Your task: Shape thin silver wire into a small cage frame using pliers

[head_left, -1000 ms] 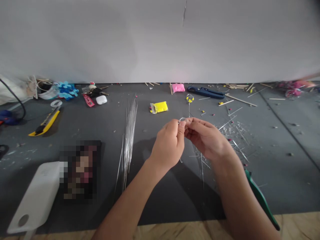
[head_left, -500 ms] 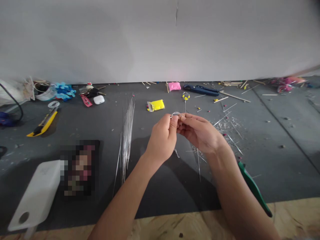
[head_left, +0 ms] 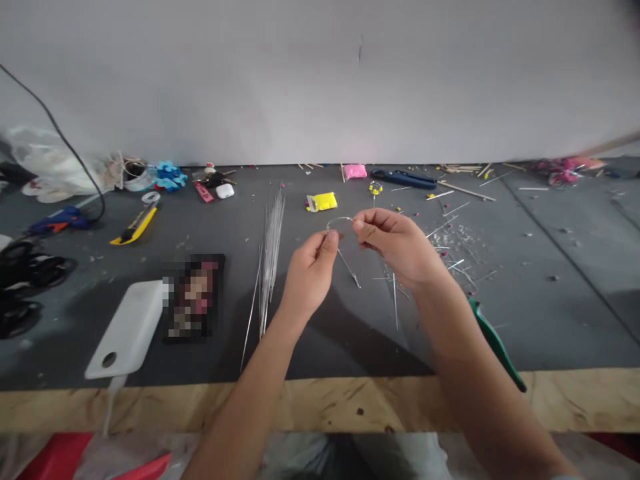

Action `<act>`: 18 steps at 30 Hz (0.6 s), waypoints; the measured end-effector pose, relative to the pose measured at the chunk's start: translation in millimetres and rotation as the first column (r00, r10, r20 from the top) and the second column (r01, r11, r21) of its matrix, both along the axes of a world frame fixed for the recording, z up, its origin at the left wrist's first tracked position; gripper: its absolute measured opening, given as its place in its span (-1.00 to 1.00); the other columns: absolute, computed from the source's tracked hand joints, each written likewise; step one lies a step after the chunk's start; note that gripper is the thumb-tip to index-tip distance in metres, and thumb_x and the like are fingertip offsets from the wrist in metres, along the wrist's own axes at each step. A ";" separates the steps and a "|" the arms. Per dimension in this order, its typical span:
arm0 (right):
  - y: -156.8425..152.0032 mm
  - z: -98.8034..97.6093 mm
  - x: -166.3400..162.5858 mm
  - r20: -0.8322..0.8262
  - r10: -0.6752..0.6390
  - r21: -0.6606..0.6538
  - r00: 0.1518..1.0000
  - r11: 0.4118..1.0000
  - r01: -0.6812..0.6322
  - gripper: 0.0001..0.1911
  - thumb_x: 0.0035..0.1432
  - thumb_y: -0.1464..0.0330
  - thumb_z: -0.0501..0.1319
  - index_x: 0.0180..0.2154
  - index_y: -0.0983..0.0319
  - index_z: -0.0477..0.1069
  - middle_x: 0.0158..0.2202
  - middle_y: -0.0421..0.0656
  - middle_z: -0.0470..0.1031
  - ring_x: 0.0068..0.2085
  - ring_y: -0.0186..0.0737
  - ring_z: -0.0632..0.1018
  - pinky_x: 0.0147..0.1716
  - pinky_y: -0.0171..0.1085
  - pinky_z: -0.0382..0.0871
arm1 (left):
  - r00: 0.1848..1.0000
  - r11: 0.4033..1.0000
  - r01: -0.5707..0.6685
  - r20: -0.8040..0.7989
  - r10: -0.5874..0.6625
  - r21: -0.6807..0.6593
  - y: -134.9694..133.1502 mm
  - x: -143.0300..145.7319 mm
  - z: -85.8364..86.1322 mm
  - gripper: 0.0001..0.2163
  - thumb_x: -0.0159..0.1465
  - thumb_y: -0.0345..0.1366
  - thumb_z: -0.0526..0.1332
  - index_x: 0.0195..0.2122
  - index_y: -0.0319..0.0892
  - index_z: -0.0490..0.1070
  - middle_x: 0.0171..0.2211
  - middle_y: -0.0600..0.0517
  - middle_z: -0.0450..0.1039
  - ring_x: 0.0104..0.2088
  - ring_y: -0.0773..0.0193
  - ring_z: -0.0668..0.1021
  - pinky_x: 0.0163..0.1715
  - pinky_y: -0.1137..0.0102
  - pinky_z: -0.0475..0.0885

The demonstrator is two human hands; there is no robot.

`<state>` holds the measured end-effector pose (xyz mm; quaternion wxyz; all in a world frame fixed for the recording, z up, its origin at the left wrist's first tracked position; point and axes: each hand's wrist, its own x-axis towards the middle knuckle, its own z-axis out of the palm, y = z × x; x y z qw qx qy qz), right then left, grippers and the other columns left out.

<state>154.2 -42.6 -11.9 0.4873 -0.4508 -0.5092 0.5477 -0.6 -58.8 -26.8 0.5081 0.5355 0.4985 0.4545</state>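
Note:
A thin metal wire (head_left: 340, 219) arcs between my two hands above the dark table. My left hand (head_left: 313, 270) pinches its left end between thumb and forefinger, and my right hand (head_left: 395, 243) pinches the right end. Below the left fingers, a straight length of wire (head_left: 347, 265) with a small twisted end slants down to the right; whether it joins the arc is hidden. Just behind my right hand is a wire piece with yellow beads (head_left: 375, 189). A bundle of straight wires (head_left: 271, 247) lies left of my left hand.
Yellow clay packet (head_left: 323, 201), pink packet (head_left: 355, 171) and dark blue tool (head_left: 405, 179) lie behind. Cut wires (head_left: 457, 263) and green-handled pliers (head_left: 495, 340) are at right. Left are a yellow cutter (head_left: 135, 227), white power bank (head_left: 127, 327), phone (head_left: 195, 297) and glue gun (head_left: 63, 220).
My hands have drawn apart, and the wire between them has opened from a small loop into a wider arc. The camera view has shifted, showing more of the table's left side and front edge.

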 end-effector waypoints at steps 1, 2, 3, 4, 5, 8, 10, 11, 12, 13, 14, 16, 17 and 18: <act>-4.2 0.3 -0.9 0.028 0.007 0.034 1.000 0.999 -0.008 -0.89 0.14 0.30 0.26 -0.37 0.20 0.44 -0.49 -0.28 0.30 -0.43 -0.36 0.30 -0.39 -0.29 0.18 | 0.998 0.999 0.004 0.060 -0.002 -0.033 -5.9 -3.3 0.8 -0.70 0.28 -0.02 0.14 -0.21 -0.14 0.47 -0.65 0.18 0.14 -0.63 0.43 0.25 -0.63 0.49 0.17; -8.6 0.7 -1.6 0.051 0.016 0.064 0.999 0.998 -0.019 -0.89 0.14 0.30 0.27 -0.36 0.20 0.44 -0.47 -0.28 0.31 -0.42 -0.36 0.30 -0.40 -0.29 0.17 | 0.991 0.998 0.017 0.132 -0.009 -0.066 -12.1 -6.2 2.1 -0.71 0.27 -0.03 0.16 -0.18 -0.14 0.47 -0.66 0.19 0.13 -0.65 0.44 0.24 -0.65 0.50 0.15; -13.3 1.0 -2.1 0.070 0.023 0.084 0.997 0.996 -0.029 -0.89 0.14 0.29 0.27 -0.36 0.19 0.44 -0.46 -0.27 0.32 -0.42 -0.36 0.30 -0.41 -0.29 0.16 | 0.979 0.995 0.041 0.204 -0.021 -0.096 -18.2 -8.7 3.6 -0.71 0.26 -0.05 0.18 -0.16 -0.13 0.46 -0.66 0.19 0.17 -0.65 0.45 0.26 -0.66 0.51 0.15; -18.1 1.5 -2.5 0.087 0.030 0.095 0.996 0.995 -0.038 -0.89 0.14 0.28 0.27 -0.35 0.19 0.44 -0.45 -0.27 0.32 -0.41 -0.36 0.30 -0.42 -0.30 0.16 | 0.962 0.990 0.073 0.271 -0.039 -0.118 -24.4 -10.7 5.1 -0.72 0.26 -0.06 0.20 -0.14 -0.13 0.46 -0.64 0.17 0.23 -0.64 0.45 0.29 -0.65 0.52 0.18; -23.1 2.1 -2.6 0.101 0.032 0.100 0.994 0.994 -0.042 -0.88 0.14 0.28 0.27 -0.35 0.19 0.44 -0.44 -0.27 0.33 -0.41 -0.35 0.30 -0.42 -0.30 0.15 | 0.942 0.985 0.109 0.330 -0.059 -0.134 -30.3 -12.3 6.3 -0.72 0.25 -0.07 0.21 -0.13 -0.14 0.45 -0.61 0.15 0.29 -0.63 0.45 0.33 -0.64 0.52 0.22; -38.7 4.3 -1.6 0.142 0.045 0.095 0.989 0.994 -0.058 -0.86 0.15 0.25 0.27 -0.34 0.18 0.43 -0.42 -0.26 0.34 -0.39 -0.35 0.31 -0.41 -0.30 0.18 | 0.888 0.973 0.186 0.446 -0.108 -0.136 -45.8 -15.9 5.8 -0.74 0.25 -0.10 0.22 -0.15 -0.16 0.46 -0.52 0.08 0.41 -0.56 0.42 0.43 -0.59 0.50 0.34; -49.6 4.8 2.8 0.173 0.061 0.082 0.983 0.994 -0.076 -0.85 0.15 0.22 0.27 -0.32 0.17 0.43 -0.39 -0.25 0.38 -0.36 -0.33 0.35 -0.36 -0.30 0.22 | 0.889 0.975 0.190 0.441 -0.122 -0.114 -53.9 -18.5 2.3 -0.74 0.25 -0.11 0.22 -0.17 -0.17 0.48 -0.48 0.05 0.44 -0.51 0.39 0.47 -0.54 0.48 0.39; -54.9 4.2 7.3 0.194 0.055 0.074 0.979 0.995 -0.070 -0.83 0.15 0.20 0.27 -0.29 0.16 0.43 -0.36 -0.24 0.40 -0.33 -0.31 0.38 -0.32 -0.28 0.25 | 0.905 0.980 0.176 0.408 -0.121 -0.098 -57.6 -20.3 0.1 -0.74 0.25 -0.11 0.22 -0.17 -0.18 0.48 -0.45 0.03 0.46 -0.48 0.37 0.48 -0.51 0.45 0.42; -60.1 2.5 13.8 0.228 0.039 0.067 0.973 0.996 -0.055 -0.80 0.14 0.19 0.27 -0.26 0.15 0.43 -0.32 -0.21 0.43 -0.29 -0.28 0.41 -0.28 -0.26 0.28 | 0.928 0.985 0.157 0.353 -0.120 -0.076 -61.1 -22.5 -2.0 -0.74 0.25 -0.12 0.22 -0.17 -0.18 0.48 -0.42 0.01 0.48 -0.45 0.35 0.49 -0.46 0.43 0.45; -65.0 -0.4 22.6 0.280 0.012 0.055 0.960 0.998 -0.028 -0.76 0.13 0.17 0.27 -0.22 0.15 0.43 -0.28 -0.18 0.45 -0.24 -0.23 0.44 -0.23 -0.23 0.30 | 0.953 0.989 0.139 0.278 -0.122 -0.044 -64.6 -25.2 -3.8 -0.75 0.25 -0.13 0.22 -0.16 -0.17 0.48 -0.38 -0.01 0.50 -0.42 0.34 0.50 -0.42 0.40 0.46; -69.7 -4.8 33.6 0.346 -0.032 0.046 0.938 0.999 0.017 -0.73 0.12 0.14 0.27 -0.19 0.14 0.42 -0.25 -0.16 0.47 -0.22 -0.20 0.46 -0.21 -0.20 0.31 | 0.975 0.993 0.119 0.188 -0.118 0.005 -67.9 -28.2 -5.0 -0.77 0.25 -0.15 0.22 -0.17 -0.17 0.48 -0.35 -0.02 0.51 -0.39 0.32 0.51 -0.37 0.38 0.47; -78.8 -18.1 61.1 0.531 -0.083 0.004 0.843 0.995 0.096 -0.66 0.12 0.10 0.24 -0.13 0.13 0.41 -0.20 -0.13 0.47 -0.18 -0.11 0.47 -0.15 -0.12 0.31 | 0.992 0.981 0.130 -0.011 -0.129 0.148 -73.9 -34.9 -5.8 -0.85 0.27 -0.21 0.21 -0.23 -0.15 0.48 -0.29 -0.03 0.50 -0.32 0.31 0.51 -0.30 0.38 0.46; -83.4 -26.8 76.5 0.631 -0.091 -0.003 0.771 0.993 0.120 -0.64 0.12 0.08 0.23 -0.10 0.13 0.40 -0.14 -0.10 0.47 -0.13 -0.06 0.47 -0.10 -0.07 0.30 | 0.986 0.961 0.149 -0.103 -0.128 0.231 -76.3 -38.1 -5.4 -0.88 0.28 -0.25 0.20 -0.24 -0.14 0.48 -0.26 -0.03 0.50 -0.28 0.31 0.52 -0.26 0.38 0.45; -88.5 -36.5 92.0 0.711 -0.097 0.010 0.696 0.992 0.127 -0.62 0.12 0.08 0.22 -0.09 0.13 0.39 -0.08 -0.07 0.44 -0.07 -0.01 0.45 -0.03 -0.02 0.27 | 0.973 0.938 0.181 -0.192 -0.127 0.296 -78.2 -41.0 -4.6 -0.91 0.28 -0.29 0.20 -0.25 -0.14 0.46 -0.26 -0.02 0.49 -0.26 0.31 0.52 -0.24 0.39 0.44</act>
